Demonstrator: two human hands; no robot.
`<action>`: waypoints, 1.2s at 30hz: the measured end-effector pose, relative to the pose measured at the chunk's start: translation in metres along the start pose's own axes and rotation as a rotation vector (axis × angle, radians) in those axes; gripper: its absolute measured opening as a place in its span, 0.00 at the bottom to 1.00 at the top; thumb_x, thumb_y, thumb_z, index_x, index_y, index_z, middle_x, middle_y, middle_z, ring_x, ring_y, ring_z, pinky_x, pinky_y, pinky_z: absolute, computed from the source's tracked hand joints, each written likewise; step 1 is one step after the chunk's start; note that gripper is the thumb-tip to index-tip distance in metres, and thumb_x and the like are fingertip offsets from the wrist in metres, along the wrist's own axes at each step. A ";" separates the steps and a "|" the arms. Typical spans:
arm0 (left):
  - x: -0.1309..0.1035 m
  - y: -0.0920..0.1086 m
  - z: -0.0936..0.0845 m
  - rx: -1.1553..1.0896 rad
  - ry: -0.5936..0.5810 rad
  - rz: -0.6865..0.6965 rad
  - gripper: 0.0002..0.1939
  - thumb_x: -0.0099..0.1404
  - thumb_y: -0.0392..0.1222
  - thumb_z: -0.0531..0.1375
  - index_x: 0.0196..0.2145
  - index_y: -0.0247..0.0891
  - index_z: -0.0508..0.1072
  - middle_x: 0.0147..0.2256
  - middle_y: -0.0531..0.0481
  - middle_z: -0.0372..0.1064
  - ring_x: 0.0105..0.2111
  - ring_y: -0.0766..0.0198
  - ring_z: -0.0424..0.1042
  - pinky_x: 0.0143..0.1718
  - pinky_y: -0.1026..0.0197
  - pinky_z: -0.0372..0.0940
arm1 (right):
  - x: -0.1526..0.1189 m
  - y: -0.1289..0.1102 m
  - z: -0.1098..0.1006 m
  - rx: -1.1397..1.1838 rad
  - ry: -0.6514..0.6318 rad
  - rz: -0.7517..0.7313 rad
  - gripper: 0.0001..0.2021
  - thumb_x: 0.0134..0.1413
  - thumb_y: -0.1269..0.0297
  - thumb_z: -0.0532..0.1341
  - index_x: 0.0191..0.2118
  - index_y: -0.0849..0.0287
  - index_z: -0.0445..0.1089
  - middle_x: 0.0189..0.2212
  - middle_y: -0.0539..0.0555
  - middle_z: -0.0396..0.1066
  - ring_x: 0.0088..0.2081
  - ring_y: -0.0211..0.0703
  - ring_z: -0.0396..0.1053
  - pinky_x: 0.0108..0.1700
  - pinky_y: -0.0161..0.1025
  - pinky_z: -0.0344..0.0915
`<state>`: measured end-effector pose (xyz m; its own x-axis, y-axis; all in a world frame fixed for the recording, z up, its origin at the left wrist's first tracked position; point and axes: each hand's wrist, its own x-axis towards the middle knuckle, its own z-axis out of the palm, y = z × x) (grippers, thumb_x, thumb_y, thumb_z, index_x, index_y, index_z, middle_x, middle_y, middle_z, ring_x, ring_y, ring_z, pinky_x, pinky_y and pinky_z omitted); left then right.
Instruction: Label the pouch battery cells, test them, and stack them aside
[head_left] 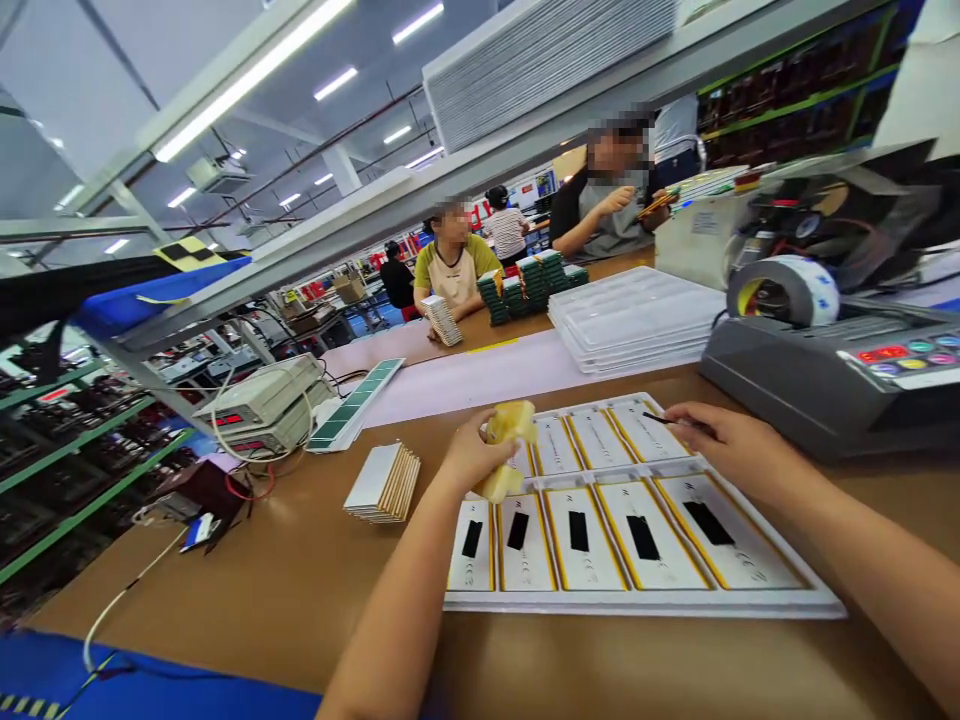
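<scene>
A white tray point(637, 603) holds two rows of flat white cells with yellow edges. Each cell in the near row bears a black strip point(707, 523); those visible in the far row show no strip. My left hand point(472, 452) grips a yellowish translucent block point(511, 425) above the tray's left part. Over the far right corner of the tray, my right hand point(709, 432) pinches a small black strip point(658, 418) by its end, above the last far cell point(646, 435).
Left of the tray stands a stack of white cells point(382, 482). A grey tape dispenser point(832, 375) occupies the right, with stacked white trays point(637, 312) behind. Bench instruments point(270, 405) and cables lie left. People sit across the bench.
</scene>
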<state>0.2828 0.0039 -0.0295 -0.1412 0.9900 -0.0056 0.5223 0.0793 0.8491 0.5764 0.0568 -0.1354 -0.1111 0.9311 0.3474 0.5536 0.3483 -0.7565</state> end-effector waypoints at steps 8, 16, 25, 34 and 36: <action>0.000 -0.032 -0.009 -0.884 -0.147 -0.113 0.15 0.52 0.46 0.52 0.32 0.32 0.68 0.25 0.48 0.66 0.25 0.63 0.68 0.28 0.58 0.64 | 0.001 0.000 0.001 -0.079 -0.061 -0.042 0.15 0.47 0.52 0.50 0.29 0.56 0.68 0.33 0.55 0.71 0.35 0.48 0.67 0.37 0.41 0.61; 0.021 -0.048 0.003 -1.093 -0.147 -0.411 0.12 0.52 0.36 0.56 0.36 0.31 0.67 0.28 0.45 0.70 0.28 0.59 0.71 0.30 0.55 0.67 | -0.024 -0.039 -0.042 -0.771 -0.219 0.069 0.07 0.50 0.65 0.53 0.27 0.57 0.68 0.30 0.53 0.71 0.31 0.42 0.66 0.28 0.34 0.55; 0.028 -0.047 0.004 -1.060 -0.146 -0.462 0.14 0.53 0.38 0.55 0.38 0.29 0.68 0.31 0.41 0.70 0.30 0.58 0.71 0.30 0.53 0.68 | -0.046 -0.059 -0.032 -1.102 -0.415 -0.027 0.09 0.49 0.76 0.51 0.29 0.63 0.68 0.29 0.61 0.69 0.33 0.47 0.66 0.32 0.38 0.57; 0.027 -0.054 0.005 -1.103 -0.165 -0.451 0.15 0.53 0.38 0.55 0.39 0.29 0.67 0.30 0.40 0.70 0.31 0.56 0.71 0.29 0.51 0.68 | -0.032 -0.026 -0.039 -0.728 -0.531 0.247 0.11 0.53 0.64 0.50 0.27 0.61 0.67 0.28 0.55 0.70 0.30 0.42 0.65 0.30 0.35 0.57; 0.028 -0.055 0.005 -1.120 -0.164 -0.455 0.14 0.53 0.37 0.55 0.38 0.29 0.68 0.30 0.40 0.70 0.31 0.56 0.71 0.29 0.51 0.68 | -0.031 -0.022 -0.042 -0.558 -0.553 0.307 0.15 0.56 0.60 0.47 0.27 0.61 0.66 0.28 0.55 0.70 0.30 0.41 0.65 0.30 0.34 0.57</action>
<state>0.2541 0.0275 -0.0792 0.0279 0.9076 -0.4188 -0.5723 0.3580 0.7378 0.6019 0.0160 -0.1064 -0.1971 0.9452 -0.2604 0.9358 0.1022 -0.3374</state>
